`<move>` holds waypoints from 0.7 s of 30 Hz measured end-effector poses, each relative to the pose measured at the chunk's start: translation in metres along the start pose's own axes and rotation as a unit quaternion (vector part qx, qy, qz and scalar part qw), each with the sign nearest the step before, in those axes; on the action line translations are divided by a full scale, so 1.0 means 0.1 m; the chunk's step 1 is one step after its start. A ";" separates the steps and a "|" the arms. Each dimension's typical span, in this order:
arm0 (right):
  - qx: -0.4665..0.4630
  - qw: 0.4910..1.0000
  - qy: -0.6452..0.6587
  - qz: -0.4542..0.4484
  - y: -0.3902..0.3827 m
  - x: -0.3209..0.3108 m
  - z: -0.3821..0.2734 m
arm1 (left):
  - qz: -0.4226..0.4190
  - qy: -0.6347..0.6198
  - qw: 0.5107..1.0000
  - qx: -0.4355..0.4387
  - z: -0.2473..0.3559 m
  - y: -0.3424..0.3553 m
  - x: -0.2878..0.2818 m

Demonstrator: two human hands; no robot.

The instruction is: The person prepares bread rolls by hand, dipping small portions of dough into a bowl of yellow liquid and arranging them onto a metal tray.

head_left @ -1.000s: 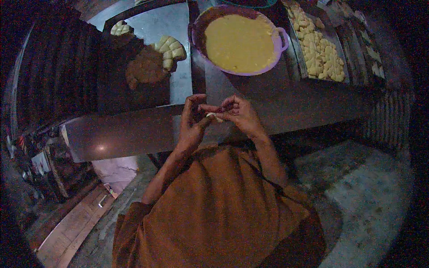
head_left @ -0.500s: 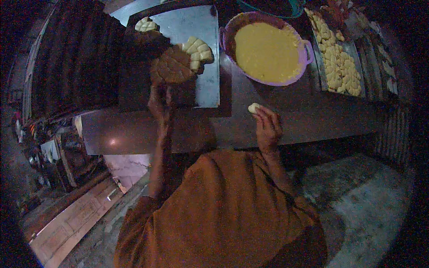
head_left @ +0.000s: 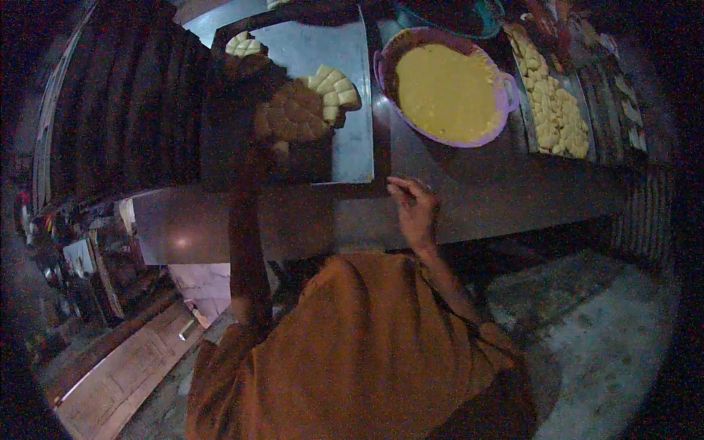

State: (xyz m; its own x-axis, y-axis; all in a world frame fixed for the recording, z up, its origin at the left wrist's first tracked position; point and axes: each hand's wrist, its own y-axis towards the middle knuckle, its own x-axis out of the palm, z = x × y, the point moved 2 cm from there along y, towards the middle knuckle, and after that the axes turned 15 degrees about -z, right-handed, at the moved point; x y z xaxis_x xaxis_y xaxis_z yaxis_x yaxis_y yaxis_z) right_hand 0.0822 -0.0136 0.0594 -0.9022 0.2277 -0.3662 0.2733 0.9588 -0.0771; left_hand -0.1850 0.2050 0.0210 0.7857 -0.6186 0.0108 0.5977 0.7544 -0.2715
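Observation:
On the metal tray (head_left: 352,150) lies a round cluster of dough pieces (head_left: 336,89), partly lit and partly in deep shadow. My left hand (head_left: 253,158) reaches over the tray's near left part, beside that cluster. Darkness hides its fingers. A small paler lump (head_left: 281,149) shows by them, and I cannot tell whether it is held. My right hand (head_left: 416,209) hovers over the table just off the tray's near right corner. Its fingers stretch leftward, slightly apart, with nothing seen in them. Another dough cluster (head_left: 243,45) sits at the tray's far left.
A purple handled basin (head_left: 452,141) of yellow mixture stands right of the tray. Beyond it is a tray of many dough pieces (head_left: 555,110). Dark ridged stacked forms (head_left: 132,110) rise at the left. A teal container (head_left: 447,20) is behind the basin.
My right hand has shifted left toward the tray, and the dough piece it pinched no longer shows in it. My left hand and forearm have gone into shadow. The view has tilted slightly.

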 end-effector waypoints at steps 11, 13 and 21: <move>0.037 0.942 0.305 -0.131 0.45 0.44 -0.34 | 0.091 -0.050 0.994 0.025 0.86 -0.77 1.51; 0.045 0.958 0.259 -0.113 0.45 0.31 -0.35 | 0.152 0.015 0.987 0.052 0.95 -0.78 1.57; -0.007 0.805 0.570 -0.165 -0.04 -0.03 -0.33 | 0.064 0.363 0.798 0.478 1.36 -0.47 2.17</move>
State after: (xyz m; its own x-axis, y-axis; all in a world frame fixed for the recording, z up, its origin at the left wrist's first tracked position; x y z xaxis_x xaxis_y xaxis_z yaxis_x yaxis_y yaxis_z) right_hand 0.0727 -0.0126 0.0919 -0.6463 -0.0397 0.7621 -0.0405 0.9990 0.0177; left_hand -0.0207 0.0647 0.1669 0.7584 -0.2255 -0.6116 0.6407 0.4308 0.6356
